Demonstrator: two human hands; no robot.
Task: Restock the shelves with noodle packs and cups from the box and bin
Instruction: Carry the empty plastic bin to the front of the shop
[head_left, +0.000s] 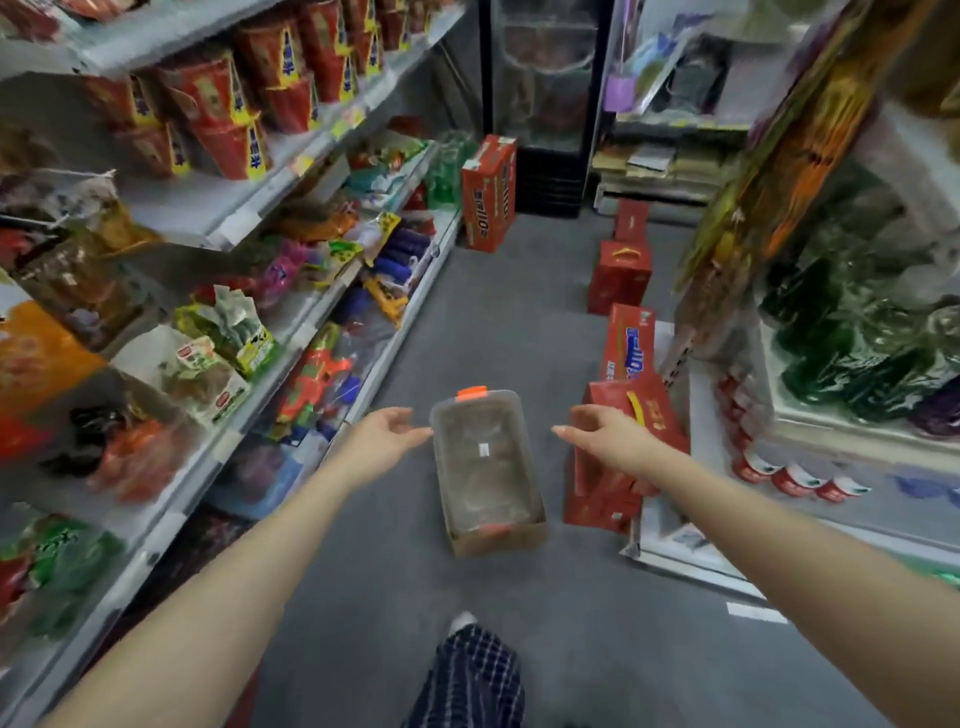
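Observation:
A clear plastic bin (480, 457) with orange latches sits nested in a low cardboard box (498, 543) on the grey floor of the aisle; the bin looks empty. My left hand (384, 434) is stretched out at the bin's left side, fingers relaxed, tips close to its rim. My right hand (605, 434) reaches from the right, fingers loosely extended, a short gap from the bin. Neither hand holds anything. Red noodle cups (228, 119) fill the upper left shelf, and noodle packs (234, 338) lie on the shelves below.
Shelving (322, 291) runs along the left. Red cartons (623, 457) stand on the floor right of the bin, with more red boxes (488, 192) farther down the aisle. A display with green packs and cups (795, 478) stands to the right. My leg (467, 675) is below.

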